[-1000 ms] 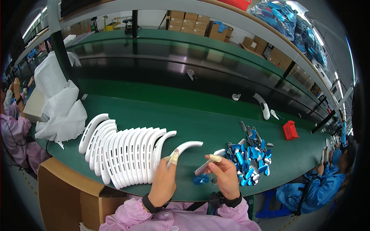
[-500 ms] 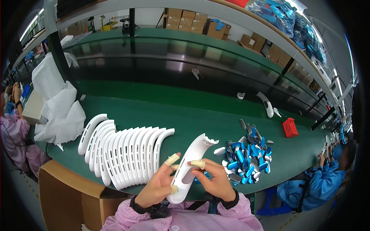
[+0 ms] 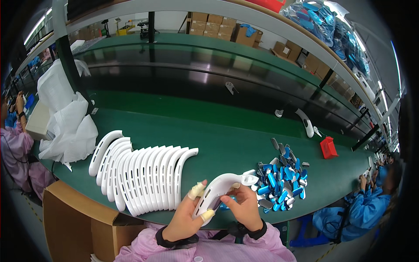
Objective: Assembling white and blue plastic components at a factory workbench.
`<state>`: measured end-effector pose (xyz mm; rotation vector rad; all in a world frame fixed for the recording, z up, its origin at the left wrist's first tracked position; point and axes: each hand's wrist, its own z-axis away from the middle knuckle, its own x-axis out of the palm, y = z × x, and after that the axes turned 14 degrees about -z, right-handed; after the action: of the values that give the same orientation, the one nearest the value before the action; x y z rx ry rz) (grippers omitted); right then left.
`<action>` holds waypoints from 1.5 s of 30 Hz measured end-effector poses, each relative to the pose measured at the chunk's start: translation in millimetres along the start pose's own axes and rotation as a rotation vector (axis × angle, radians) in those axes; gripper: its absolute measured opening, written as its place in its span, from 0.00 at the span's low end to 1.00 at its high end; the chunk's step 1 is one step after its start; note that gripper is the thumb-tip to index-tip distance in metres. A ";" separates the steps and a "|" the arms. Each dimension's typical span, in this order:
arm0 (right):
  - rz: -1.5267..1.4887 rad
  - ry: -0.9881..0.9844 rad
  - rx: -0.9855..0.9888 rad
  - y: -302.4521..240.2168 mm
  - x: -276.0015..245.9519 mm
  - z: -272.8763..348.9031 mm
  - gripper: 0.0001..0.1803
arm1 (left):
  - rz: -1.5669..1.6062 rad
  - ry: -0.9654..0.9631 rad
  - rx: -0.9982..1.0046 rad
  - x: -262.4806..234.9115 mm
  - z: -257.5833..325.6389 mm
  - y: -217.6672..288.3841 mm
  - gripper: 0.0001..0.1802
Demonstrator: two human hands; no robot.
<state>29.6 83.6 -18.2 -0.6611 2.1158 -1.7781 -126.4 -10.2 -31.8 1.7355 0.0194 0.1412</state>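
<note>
Low in the middle of the head view, both hands hold one white curved plastic shell (image 3: 223,180). It lies tilted on its side, with its slotted edge showing and its curved end pointing right. My left hand (image 3: 185,217) is closed around the lower end, its thumb and a finger wrapped in pale tape. My right hand (image 3: 245,208) grips the shell's inner side, with some fingertips hidden behind it. To the left, several similar white shells (image 3: 150,177) stand side by side in a row. Close to my right hand lies a heap of small blue and silver oval pieces (image 3: 283,178).
Crumpled white packing foam (image 3: 70,126) sits at the left, above an open cardboard box (image 3: 70,218). A red bin (image 3: 328,147) stands at the right. Loose white parts (image 3: 305,122) lie on the belt beyond. A co-worker in blue (image 3: 360,209) sits at right, one in pink (image 3: 19,148) at left.
The held shell has been turned onto its side and lowered, so its perforated face no longer shows. Loose white parts on the belt have shifted right and slightly nearer.
</note>
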 end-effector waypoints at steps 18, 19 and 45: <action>-0.375 0.227 0.250 55.4 -88.2 -101.5 0.17 | -1.177 0.241 0.068 -32.3 -17.1 -18.2 0.23; -0.292 0.238 0.224 54.3 -94.1 -107.0 0.18 | -1.168 0.255 0.062 -32.8 -16.1 -18.3 0.23; -0.160 0.136 -0.007 9.0 1.5 1.5 0.10 | -0.419 -0.035 0.059 6.5 -6.1 -11.2 0.31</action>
<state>27.6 82.7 -27.1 -0.7503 2.2129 -1.9517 -119.8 -1.8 -41.3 1.7542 0.3621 -0.1996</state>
